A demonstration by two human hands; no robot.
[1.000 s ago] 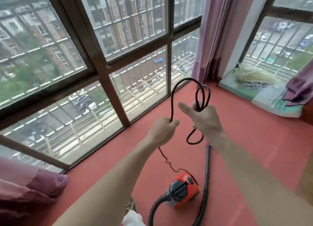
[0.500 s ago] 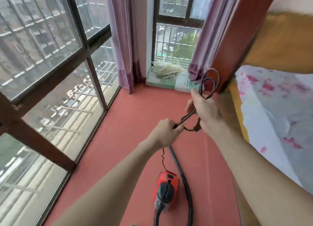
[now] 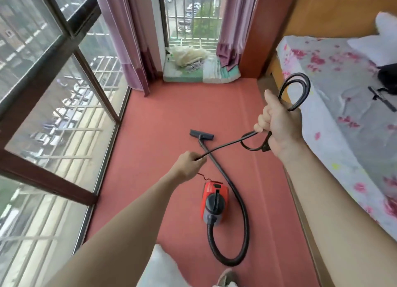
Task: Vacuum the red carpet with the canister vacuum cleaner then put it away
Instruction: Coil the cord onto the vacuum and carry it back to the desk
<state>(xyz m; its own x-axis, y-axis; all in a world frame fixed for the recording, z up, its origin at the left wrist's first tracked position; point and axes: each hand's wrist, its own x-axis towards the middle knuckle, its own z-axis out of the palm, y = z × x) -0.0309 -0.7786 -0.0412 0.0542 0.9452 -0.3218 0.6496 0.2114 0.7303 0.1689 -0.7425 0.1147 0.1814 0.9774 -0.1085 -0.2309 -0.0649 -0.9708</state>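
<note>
The right hand is raised beside the edge of the bed, which is covered with a white sheet printed with pink flowers. Its grip is clamped round a bundle of loops of the black power cord. The larger loops stand up above the fist toward the bed, and a smaller loop hangs below it beside the wrist. From under the fingers a single straight run of the cord slopes down and leftward to the left hand, whose grip is pinched on it with the fingers curled. The two hands are well apart with the cord taut between them. Below the left hand a thin kinked stretch of cord drops to the far end of the red and black canister vacuum cleaner, which sits on the red carpet between the two forearms. Its black ribbed hose leaves the near end, curls round to the right in a wide loop and joins the thin black wand. The wand lies on the carpet and ends farther off in the flat black floor nozzle. Dark-framed barred windows run along the left. Purple curtains hang at the far end on either side of a pile of pale folded bedding. Some black items lie on the bed.
</note>
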